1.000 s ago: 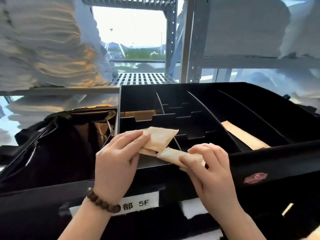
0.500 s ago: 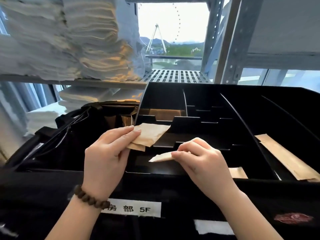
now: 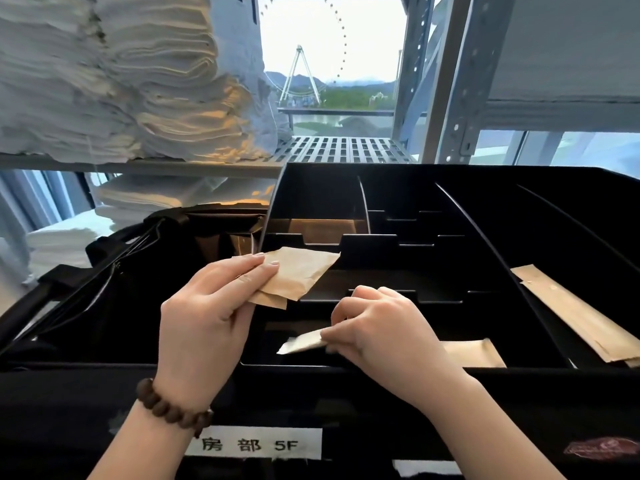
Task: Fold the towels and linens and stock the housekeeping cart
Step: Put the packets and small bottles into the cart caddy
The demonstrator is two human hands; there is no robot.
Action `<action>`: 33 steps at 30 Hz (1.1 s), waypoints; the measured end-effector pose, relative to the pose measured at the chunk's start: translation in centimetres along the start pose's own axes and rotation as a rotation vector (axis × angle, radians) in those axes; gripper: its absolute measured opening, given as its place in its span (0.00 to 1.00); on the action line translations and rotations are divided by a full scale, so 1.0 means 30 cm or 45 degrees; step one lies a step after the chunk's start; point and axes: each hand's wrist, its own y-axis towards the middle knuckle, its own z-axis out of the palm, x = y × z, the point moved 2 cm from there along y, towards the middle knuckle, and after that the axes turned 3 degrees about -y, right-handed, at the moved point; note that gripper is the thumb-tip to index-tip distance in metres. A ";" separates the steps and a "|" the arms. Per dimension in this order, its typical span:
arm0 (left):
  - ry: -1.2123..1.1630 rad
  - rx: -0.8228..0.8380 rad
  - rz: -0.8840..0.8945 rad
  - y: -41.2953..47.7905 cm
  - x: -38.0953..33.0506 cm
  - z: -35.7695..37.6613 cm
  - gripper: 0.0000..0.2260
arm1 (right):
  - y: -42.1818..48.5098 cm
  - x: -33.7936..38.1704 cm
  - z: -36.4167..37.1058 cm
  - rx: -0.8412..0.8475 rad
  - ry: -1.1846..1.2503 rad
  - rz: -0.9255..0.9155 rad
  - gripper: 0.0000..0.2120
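Where left hand (image 3: 204,317) is: left edge of black slotted tray (image 3: 284,366), pinching two flat kraft-paper sachets (image 3: 301,275).
Right hand (image 3: 384,334): tray's front, pinching one pale sachet (image 3: 301,344).

Daylight pours in through the window (image 3: 332,46) straight ahead, and the sky there is blown out to white. Against that backlight the black cart tray (image 3: 450,202) goes nearly featureless, its dividers (image 3: 474,230) shown only by thin grey rims. A warm orange patch glows on the stacked linens (image 3: 194,109), whose left part is smeared and soft. The left hand (image 3: 207,317) and right hand (image 3: 384,327) are evenly lit, with soft shadows beneath. The tan packets (image 3: 298,271) read clearly, while the pale packet (image 3: 301,342) looks washed out. The wide lens bows the shelf upright (image 3: 464,81) and the tray's edges. The label (image 3: 252,445) is sharp.
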 end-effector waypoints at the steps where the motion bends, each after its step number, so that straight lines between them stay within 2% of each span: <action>1: -0.001 0.000 0.008 0.000 0.003 0.002 0.15 | 0.004 0.002 0.003 0.012 -0.010 0.001 0.07; 6: -0.009 0.019 0.066 -0.007 0.010 0.004 0.14 | -0.003 0.000 -0.004 -0.120 -0.021 0.124 0.13; 11: -0.013 0.043 0.119 -0.005 -0.005 0.013 0.14 | -0.017 -0.005 -0.058 -0.523 0.056 0.404 0.18; 13: -0.044 0.060 0.141 -0.005 -0.019 0.020 0.13 | -0.011 0.010 -0.062 -0.519 0.045 0.343 0.19; 15: -0.092 0.076 0.155 -0.008 -0.030 0.021 0.11 | -0.006 0.020 -0.063 -0.532 0.033 0.249 0.14; 20: -0.179 0.121 0.221 -0.016 -0.049 0.007 0.11 | -0.013 0.031 -0.061 -0.709 0.095 0.119 0.12; 27: -0.046 0.072 0.156 -0.022 -0.012 -0.056 0.11 | -0.038 0.049 -0.080 -0.761 0.007 0.170 0.15; 31: 0.066 -0.035 0.050 -0.026 0.023 -0.097 0.11 | -0.043 0.073 -0.079 -0.657 -0.065 0.184 0.19; 33: 0.092 -0.069 0.009 -0.028 0.036 -0.112 0.11 | -0.043 0.076 -0.069 -0.581 -0.075 0.177 0.15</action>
